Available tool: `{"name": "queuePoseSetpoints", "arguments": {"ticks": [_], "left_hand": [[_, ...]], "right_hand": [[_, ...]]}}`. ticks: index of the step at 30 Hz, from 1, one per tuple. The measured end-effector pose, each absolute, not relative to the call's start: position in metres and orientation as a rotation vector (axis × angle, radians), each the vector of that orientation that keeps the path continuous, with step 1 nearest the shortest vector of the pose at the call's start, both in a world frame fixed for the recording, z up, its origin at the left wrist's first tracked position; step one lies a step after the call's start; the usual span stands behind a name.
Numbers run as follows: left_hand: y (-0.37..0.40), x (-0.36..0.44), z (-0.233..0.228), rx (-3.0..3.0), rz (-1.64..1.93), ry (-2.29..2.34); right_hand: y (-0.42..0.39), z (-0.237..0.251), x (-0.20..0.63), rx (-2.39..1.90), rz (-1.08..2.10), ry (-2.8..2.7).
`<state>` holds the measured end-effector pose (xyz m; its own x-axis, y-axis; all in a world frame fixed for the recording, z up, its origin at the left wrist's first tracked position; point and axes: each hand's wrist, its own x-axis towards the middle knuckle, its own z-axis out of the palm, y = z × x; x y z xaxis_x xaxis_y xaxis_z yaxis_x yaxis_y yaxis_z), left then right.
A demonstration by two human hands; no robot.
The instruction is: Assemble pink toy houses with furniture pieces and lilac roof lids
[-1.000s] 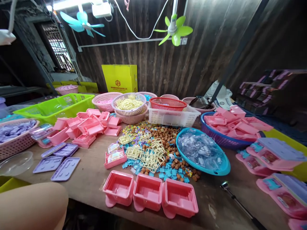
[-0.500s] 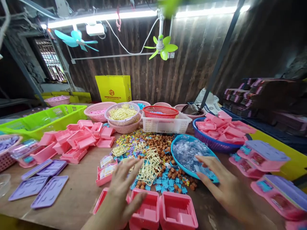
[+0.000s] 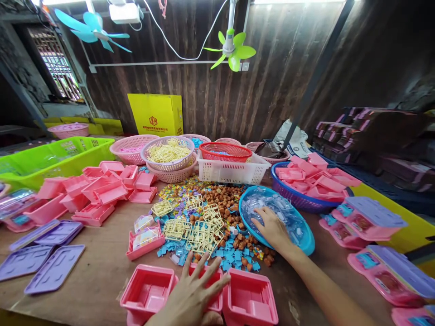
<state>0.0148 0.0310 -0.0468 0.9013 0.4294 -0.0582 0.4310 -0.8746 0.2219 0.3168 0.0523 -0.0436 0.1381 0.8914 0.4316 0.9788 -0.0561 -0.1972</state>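
Note:
My left hand (image 3: 199, 294) lies with fingers spread over the middle one of three pink plastic boxes, partly hiding it. To its left stands an open pink box (image 3: 147, 287), and to its right another pink box (image 3: 252, 292) with a small step inside. My right hand (image 3: 273, 228) reaches into a blue basin (image 3: 307, 242) of clear plastic parts (image 3: 272, 201); its fingers are apart, touching or just above the parts, with nothing visibly held. Beyond the boxes lie cream plastic frames (image 3: 202, 237), small blue pieces (image 3: 238, 256) and brown pieces (image 3: 217, 194).
Pink trays (image 3: 102, 188) are heaped at left, near purple lids (image 3: 56, 269). A purple-blue basket (image 3: 314, 206) of pink parts and finished-looking toy houses (image 3: 384, 271) stand at right. Behind are a white basket (image 3: 231, 171), a red basket (image 3: 226, 158) and a green crate (image 3: 68, 158).
My right hand has moved forward and left from the basin's near edge into the basin. My left hand has shifted right and lower, onto the middle box. The camera view has tilted down.

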Motion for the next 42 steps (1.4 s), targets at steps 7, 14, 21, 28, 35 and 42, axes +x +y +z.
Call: {"name": "queuePoseSetpoints", "arguments": {"ticks": [7,14,21,28,35,42], "left_hand": [[0.037,-0.028,-0.054,2.976,0.164,0.754],[0.043,-0.053,-0.076,3.015,0.293,0.915],[0.043,-0.035,-0.064,2.845,0.079,0.989],[0.041,-0.024,-0.045,2.783,-0.079,1.052],[0.047,-0.036,-0.054,2.708,0.106,0.980],[0.131,-0.033,-0.030,2.689,0.083,1.228]], "right_hand": [[0.071,-0.042,0.318,-2.039,-0.272,-1.708],[0.061,-0.038,0.325,-2.002,-0.215,-1.737],[0.008,-0.028,0.274,-1.751,-0.097,-1.919],[-0.055,-0.050,0.218,-1.772,0.124,-2.223],[-0.034,-0.042,0.231,-1.810,0.374,-2.213],[0.062,-0.020,0.208,-1.855,0.333,-2.368]]}}
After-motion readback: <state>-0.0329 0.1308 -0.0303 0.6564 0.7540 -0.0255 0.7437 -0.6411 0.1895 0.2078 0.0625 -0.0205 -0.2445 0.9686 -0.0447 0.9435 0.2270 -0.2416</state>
